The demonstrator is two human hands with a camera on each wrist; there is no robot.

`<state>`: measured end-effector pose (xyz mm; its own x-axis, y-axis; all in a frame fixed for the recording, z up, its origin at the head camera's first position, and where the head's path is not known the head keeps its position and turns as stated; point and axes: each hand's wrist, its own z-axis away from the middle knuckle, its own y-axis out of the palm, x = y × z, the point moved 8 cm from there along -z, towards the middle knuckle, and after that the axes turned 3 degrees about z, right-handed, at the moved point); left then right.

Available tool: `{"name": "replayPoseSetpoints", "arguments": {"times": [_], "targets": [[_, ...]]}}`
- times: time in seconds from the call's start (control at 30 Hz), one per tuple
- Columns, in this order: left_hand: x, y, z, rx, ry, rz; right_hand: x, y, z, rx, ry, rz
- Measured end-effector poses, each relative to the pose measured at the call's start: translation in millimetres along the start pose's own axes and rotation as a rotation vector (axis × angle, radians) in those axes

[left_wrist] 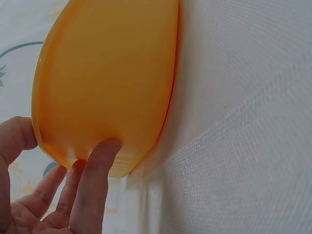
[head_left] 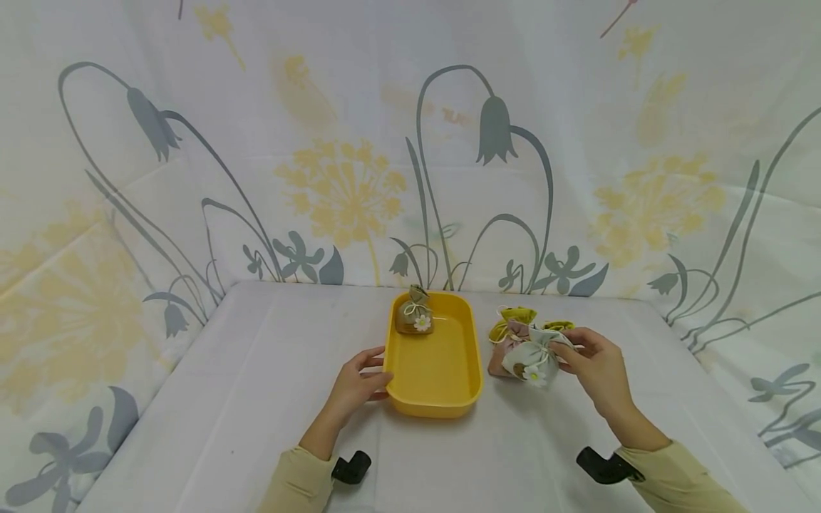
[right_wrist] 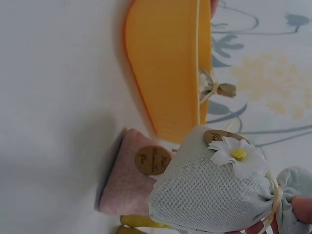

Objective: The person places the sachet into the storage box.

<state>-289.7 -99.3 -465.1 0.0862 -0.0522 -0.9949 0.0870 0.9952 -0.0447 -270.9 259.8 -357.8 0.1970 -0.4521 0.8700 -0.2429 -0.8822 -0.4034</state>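
Observation:
My left hand (head_left: 355,381) holds the left side of the yellow tray (head_left: 432,410), its thumb at the rim and its fingers against the outer wall (left_wrist: 107,97). To the right of the tray, my right hand (head_left: 599,363) pinches a pale grey-green drawstring sachet (head_left: 529,356) by its gathered neck. That sachet carries a white daisy (right_wrist: 237,155) and a brown round tag, and its base tilts toward the tray in the head view. A brownish-green sachet (head_left: 410,320), also with a daisy, sits in the tray's far left corner.
Behind the held sachet, a pink sachet (right_wrist: 126,185) with a round tag lies on the white-covered table (head_left: 256,399). Yellow-green sachets (head_left: 518,313) lie just beyond it, partly hidden. A flower-printed cloth (head_left: 359,107) hangs along the table's back edge.

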Motion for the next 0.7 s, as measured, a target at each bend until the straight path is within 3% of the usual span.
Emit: {"name": "replayPoseSetpoints", "arguments": {"times": [0.1, 0.7], "targets": [[-0.9, 0.3, 0.1, 0.004, 0.004, 0.001, 13.2, 7.8, -0.3, 0.013, -0.009, -0.011], [1.6, -0.6, -0.9, 0.001, -0.004, -0.002, 37.7, 62.1, -19.1, 0.075, 0.012, -0.108]]}}
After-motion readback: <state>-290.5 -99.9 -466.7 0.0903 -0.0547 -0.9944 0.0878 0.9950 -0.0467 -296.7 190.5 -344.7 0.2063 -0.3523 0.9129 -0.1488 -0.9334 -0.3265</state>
